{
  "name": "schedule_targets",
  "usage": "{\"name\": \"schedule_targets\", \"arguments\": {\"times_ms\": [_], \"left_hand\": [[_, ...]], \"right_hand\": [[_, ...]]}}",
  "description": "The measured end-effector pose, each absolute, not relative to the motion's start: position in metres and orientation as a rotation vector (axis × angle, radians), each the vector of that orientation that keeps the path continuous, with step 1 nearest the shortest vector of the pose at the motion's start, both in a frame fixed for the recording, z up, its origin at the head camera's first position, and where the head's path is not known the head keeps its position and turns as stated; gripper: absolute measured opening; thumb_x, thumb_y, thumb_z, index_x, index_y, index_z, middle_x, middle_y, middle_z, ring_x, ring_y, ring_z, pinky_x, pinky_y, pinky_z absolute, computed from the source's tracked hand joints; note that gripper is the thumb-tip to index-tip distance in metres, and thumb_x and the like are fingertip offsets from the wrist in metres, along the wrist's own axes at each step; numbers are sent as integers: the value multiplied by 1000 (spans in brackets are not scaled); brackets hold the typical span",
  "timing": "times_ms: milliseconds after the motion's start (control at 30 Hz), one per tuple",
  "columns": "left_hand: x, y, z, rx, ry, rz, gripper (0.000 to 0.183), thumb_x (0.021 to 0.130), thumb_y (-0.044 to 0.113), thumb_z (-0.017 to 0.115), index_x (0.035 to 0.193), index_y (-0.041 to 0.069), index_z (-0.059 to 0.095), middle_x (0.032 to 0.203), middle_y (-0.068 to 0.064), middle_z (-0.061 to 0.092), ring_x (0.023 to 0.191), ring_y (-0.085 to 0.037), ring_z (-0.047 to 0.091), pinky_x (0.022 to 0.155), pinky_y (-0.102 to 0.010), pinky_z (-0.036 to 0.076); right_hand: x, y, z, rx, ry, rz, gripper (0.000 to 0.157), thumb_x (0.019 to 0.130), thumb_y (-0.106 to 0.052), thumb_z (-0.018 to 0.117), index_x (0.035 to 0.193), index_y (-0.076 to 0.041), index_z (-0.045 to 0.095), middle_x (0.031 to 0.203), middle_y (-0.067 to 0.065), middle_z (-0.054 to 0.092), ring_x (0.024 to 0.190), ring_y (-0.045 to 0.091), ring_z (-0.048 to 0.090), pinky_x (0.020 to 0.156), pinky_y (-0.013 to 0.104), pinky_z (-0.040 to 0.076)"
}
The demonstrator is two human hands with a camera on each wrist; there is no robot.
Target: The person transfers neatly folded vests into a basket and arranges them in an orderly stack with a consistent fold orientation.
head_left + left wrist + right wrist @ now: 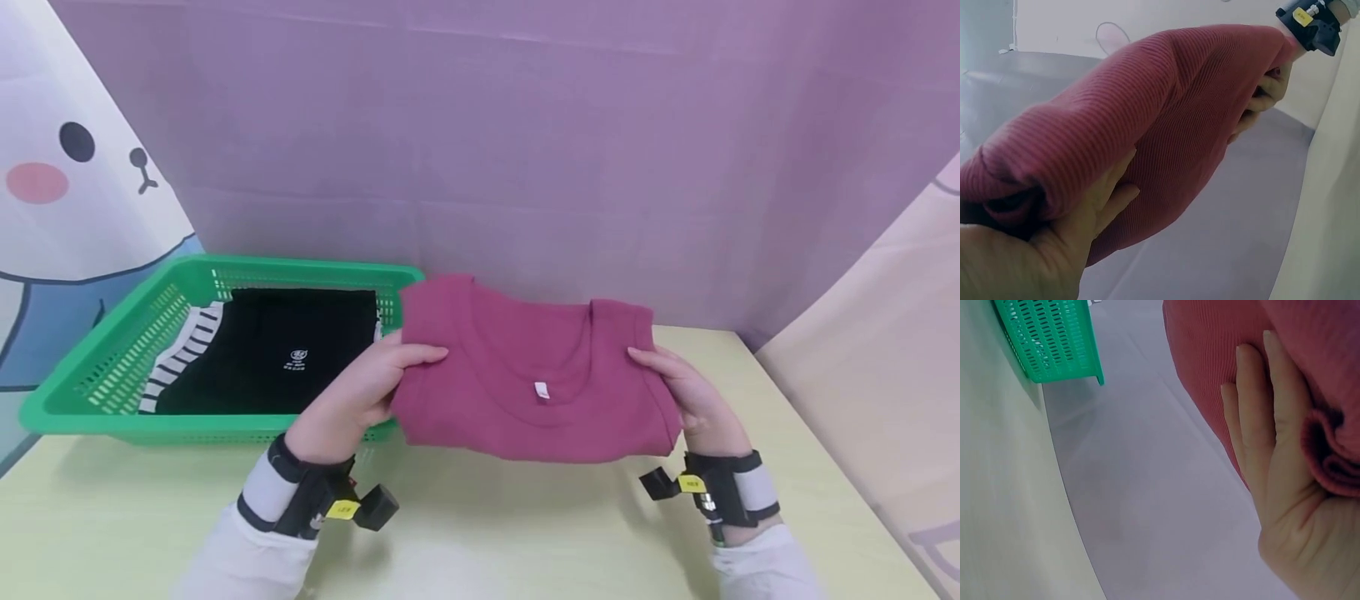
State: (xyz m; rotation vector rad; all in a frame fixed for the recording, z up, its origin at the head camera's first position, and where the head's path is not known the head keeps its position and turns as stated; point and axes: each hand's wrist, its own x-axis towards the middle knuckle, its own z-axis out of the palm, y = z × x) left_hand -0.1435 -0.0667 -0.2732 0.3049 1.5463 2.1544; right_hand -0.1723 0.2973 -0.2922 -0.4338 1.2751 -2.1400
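Note:
A folded dark pink ribbed top (525,425) with a scoop neck and a small white label is held up above the table between both hands. My left hand (378,375) grips its left side, thumb on the front face and fingers behind. On the opposite side my right hand (686,387) grips it the same way. In the left wrist view the left fingers (1113,200) lie against the underside of the pink cloth. From the right wrist, the right fingers (1257,406) spread along its back, beside a rolled fold.
A green plastic basket (225,423) stands at the left of the pale table (480,533). Inside lie a folded black garment (300,333) and a black-and-white striped one (183,350). A purple cloth backdrop (525,150) rises behind the table.

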Motion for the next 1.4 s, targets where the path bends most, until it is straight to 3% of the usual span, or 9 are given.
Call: {"name": "schedule_targets", "arguments": {"times_ms": [67,167,333,900,1200,1400], "left_hand": [[-143,-72,-274,312,1561,2151,37,96,9,43,132,4,36,104,1,58,87,-11,65,75,-26,57],[-143,-79,-274,337,1571,2145,37,96,9,42,132,3,35,104,1,58,87,-11,65,76,-26,57],[-142,-92,-273,338,1602,2148,34,96,9,43,129,3,36,104,0,58,87,-10,65,76,-26,56],[-134,-128,-270,275,1626,2162,27,96,11,47,121,10,40,104,1,59,90,-11,64,77,-27,56],[-127,-142,-268,127,1646,2122,31,95,18,56,121,11,42,98,2,65,82,-13,68,73,-27,57],[-125,-154,-271,167,1630,2130,30,96,17,54,122,12,41,102,1,63,84,-14,68,74,-29,57]], "right_hand": [[-173,293,-292,-422,1326,-2128,28,104,-10,26,116,-10,52,91,2,69,65,13,69,52,19,53],[-175,287,-292,-413,1356,-2125,26,104,-11,28,115,-11,52,88,2,69,62,12,68,48,18,52],[-177,274,-292,-463,1321,-2131,29,104,-9,27,114,-10,54,100,2,66,84,13,69,73,24,57],[-180,243,-298,-469,1335,-2085,23,104,-13,30,118,-10,47,98,2,66,82,14,70,70,26,58],[-183,231,-300,-483,1336,-2037,23,104,-13,30,123,-10,43,102,2,65,89,14,68,76,27,57],[-183,222,-304,-505,1332,-2008,23,104,-14,32,123,-11,44,103,2,66,90,13,68,77,27,57]]}}
